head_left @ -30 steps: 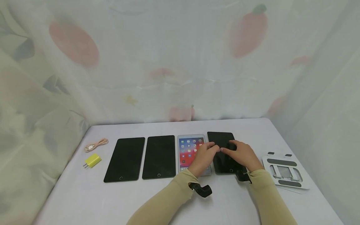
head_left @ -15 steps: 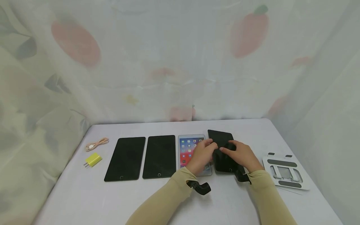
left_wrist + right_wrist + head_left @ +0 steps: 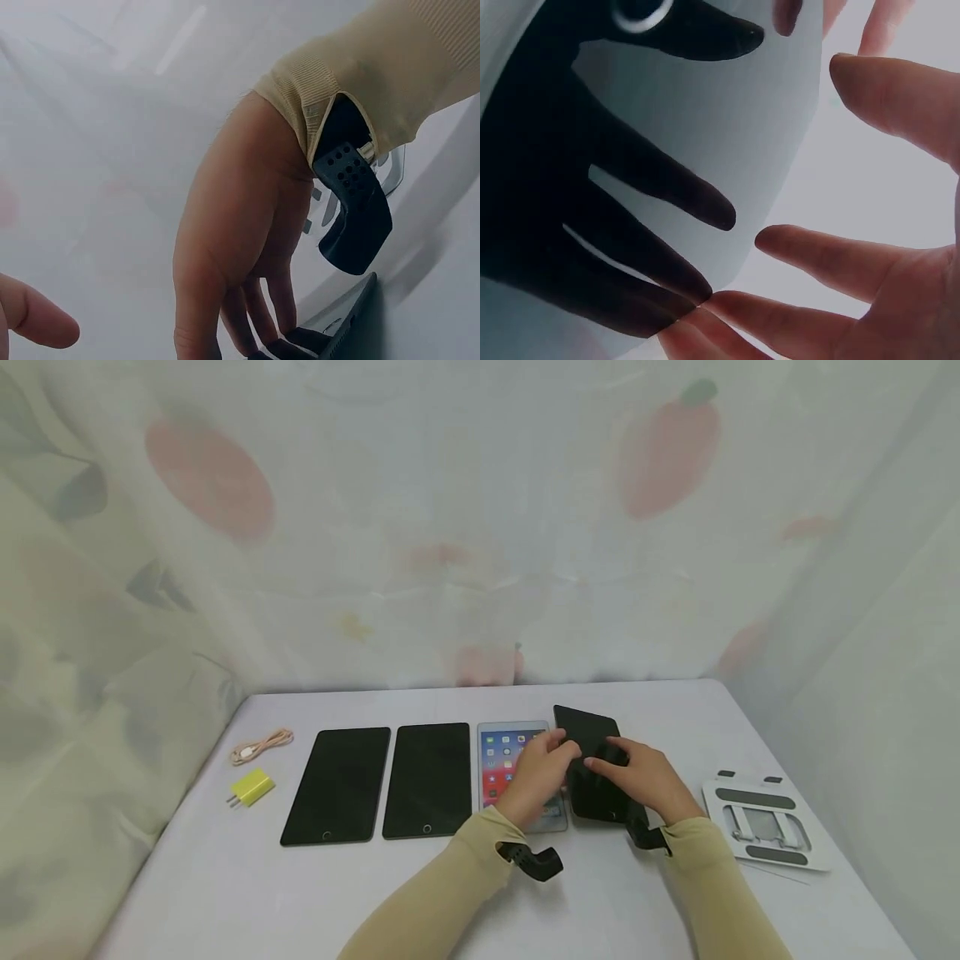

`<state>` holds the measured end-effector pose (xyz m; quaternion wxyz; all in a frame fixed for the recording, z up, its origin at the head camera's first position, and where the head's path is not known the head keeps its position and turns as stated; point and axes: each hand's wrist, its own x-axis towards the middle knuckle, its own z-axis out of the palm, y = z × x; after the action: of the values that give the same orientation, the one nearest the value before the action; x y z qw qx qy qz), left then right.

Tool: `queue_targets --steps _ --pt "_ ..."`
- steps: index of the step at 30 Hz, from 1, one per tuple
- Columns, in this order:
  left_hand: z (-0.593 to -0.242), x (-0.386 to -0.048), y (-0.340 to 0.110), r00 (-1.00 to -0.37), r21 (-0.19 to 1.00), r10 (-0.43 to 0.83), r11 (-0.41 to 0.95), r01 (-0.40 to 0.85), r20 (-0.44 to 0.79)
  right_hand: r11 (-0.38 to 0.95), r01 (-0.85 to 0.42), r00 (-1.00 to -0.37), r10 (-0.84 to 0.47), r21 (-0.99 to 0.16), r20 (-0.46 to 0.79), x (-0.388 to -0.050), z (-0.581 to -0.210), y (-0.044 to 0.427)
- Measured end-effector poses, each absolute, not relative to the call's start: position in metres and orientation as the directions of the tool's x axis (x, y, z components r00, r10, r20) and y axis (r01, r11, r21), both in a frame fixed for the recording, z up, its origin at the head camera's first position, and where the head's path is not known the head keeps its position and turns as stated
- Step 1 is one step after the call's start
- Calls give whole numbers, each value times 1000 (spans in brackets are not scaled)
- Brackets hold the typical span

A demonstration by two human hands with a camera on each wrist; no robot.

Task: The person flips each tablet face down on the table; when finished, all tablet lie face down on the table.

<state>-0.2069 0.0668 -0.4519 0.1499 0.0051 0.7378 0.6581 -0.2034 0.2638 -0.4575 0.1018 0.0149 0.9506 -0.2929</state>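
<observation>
A black tablet (image 3: 588,723) lies at the right end of a row of tablets, slightly tilted, its left side raised. My left hand (image 3: 536,777) is at its left edge, over part of a white tablet (image 3: 493,777) with a lit screen. Most of the left fingers are hidden; the left wrist view shows a stretched thumb (image 3: 41,319). My right hand (image 3: 648,777) reaches over the black tablet's right side. In the right wrist view its fingers are fairly straight. The lower fingertips (image 3: 716,300) touch the edge, while the thumb (image 3: 892,97) stays apart. The glossy screen reflects dark fingers.
Two more black tablets (image 3: 341,785) lie to the left. Beyond them are a yellow plug adapter (image 3: 252,786) and a coiled pale cable (image 3: 262,746). A white folding stand (image 3: 761,818) lies at the right. Patterned curtains (image 3: 480,527) enclose the white table (image 3: 375,902).
The black tablet has gone from flat to slightly tilted, its left far corner rising. The left hand has shifted a little; the right hand has barely moved.
</observation>
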Motion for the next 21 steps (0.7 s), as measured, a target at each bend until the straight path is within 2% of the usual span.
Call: queue_targets --steps 8,21 --pt "-447 -208 64 -955 977 209 76 -197 -209 827 58 -977 -69 -559 -204 -205 -460 259" --pt "-441 -208 61 -958 986 230 30 -166 -168 801 104 -971 -47 -589 -235 -204 -459 252"
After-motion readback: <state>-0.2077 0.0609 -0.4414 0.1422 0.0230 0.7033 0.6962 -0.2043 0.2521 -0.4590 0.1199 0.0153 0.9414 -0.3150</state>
